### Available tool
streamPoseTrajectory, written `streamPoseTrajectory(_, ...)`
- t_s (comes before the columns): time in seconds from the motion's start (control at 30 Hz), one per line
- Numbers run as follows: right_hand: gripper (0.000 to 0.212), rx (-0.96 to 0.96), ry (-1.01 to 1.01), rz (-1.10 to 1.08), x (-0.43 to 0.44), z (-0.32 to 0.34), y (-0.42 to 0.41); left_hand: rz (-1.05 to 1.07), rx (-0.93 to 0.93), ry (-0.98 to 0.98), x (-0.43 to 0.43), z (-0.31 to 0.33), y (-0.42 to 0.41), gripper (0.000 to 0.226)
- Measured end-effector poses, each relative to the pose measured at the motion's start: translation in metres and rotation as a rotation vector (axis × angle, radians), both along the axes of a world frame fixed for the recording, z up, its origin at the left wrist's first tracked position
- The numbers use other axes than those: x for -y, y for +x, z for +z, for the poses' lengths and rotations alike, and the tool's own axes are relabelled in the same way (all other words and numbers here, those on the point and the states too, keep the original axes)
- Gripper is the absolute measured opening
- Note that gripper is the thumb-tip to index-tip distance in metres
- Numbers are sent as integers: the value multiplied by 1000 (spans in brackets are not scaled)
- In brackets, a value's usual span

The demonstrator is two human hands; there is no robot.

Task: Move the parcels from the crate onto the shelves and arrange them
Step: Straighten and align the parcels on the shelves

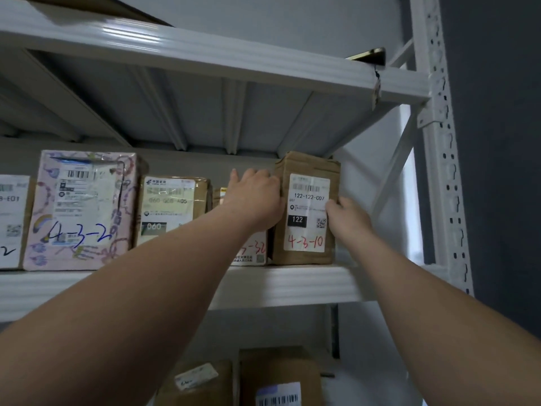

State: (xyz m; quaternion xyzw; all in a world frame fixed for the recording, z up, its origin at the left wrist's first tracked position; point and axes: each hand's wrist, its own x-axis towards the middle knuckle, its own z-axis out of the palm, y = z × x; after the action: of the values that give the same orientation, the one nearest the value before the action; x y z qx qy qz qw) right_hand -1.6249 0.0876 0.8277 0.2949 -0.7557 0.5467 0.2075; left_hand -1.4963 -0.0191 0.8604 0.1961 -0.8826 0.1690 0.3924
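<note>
Brown cardboard parcel (307, 259) caught between both hands: left hand (254, 197) clasps its 9 o'clock side, right hand (347, 218) grips the 3 o'clock edge, thumb on the white label. It stands upright on the shelf (292, 285), marked 4-3-10 in red. At 9 o'clock, just beside it, sits a neighbouring parcel (251, 253), and a pink box (79, 209) further along.

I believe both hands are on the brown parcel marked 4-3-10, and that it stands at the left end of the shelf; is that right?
Not quite. The head view shows the brown parcel standing at the right end of the shelf, not the left. The rest holds: the left hand and the right hand both hold it, and it is marked 4-3-10.
</note>
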Motion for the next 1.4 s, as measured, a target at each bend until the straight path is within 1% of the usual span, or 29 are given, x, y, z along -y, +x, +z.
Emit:
streamPoseTrajectory(0.13, 22, -62, -20, 23, 0, 0, -1, 26, -8, 30, -4, -1, 4, 40)
streamPoseTrajectory(0.3, 21, -128, -25, 3, -3, 1, 5, 44, -4, 68, -3, -2, 11, 36)
streamPoseTrajectory(0.43, 24, -127, -12, -8, -3, 2, 9, 44, 7, 58, 0, -5, 12, 33)
streamPoseTrajectory(0.53, 30, -118, 7, -28, -3, 1, 15, 48, 0, 38, 2, -7, 14, 37)
streamPoseTrajectory(0.67, 39, -117, 38, -99, -4, 2, 26, 68, 2, -8, 4, -7, 20, 42)
streamPoseTrajectory(0.73, 43, -136, 37, -169, -4, 4, 33, 72, -13, -39, 6, -7, 25, 43)
streamPoseTrajectory(0.83, 47, -229, -43, -259, -5, 3, 50, 71, -60, -114, 14, -8, 40, 46)
streamPoseTrajectory(0.93, 44, -431, -69, -300, 2, -1, 68, 88, -121, -191, 28, -11, 60, 43)
streamPoseTrajectory(1.0, 40, -551, -26, -236, 13, -5, 79, 97, -152, -199, 37, -16, 77, 39)
streamPoseTrajectory(1.13, 39, -741, 156, 6, 39, -18, 100, 139, -177, -191, 56, -35, 114, 37)
streamPoseTrajectory(1.2, 37, -838, 250, 98, 52, -28, 111, 147, -162, -178, 66, -48, 131, 34)
streamPoseTrajectory(1.27, 37, -916, 360, 146, 64, -37, 120, 121, -127, -166, 76, -62, 145, 30)
streamPoseTrajectory(1.33, 37, -949, 449, 163, 76, -44, 127, 67, -91, -183, 86, -74, 156, 27)
streamPoseTrajectory(1.4, 37, -941, 476, 164, 86, -50, 132, 29, -51, -196, 95, -82, 162, 25)
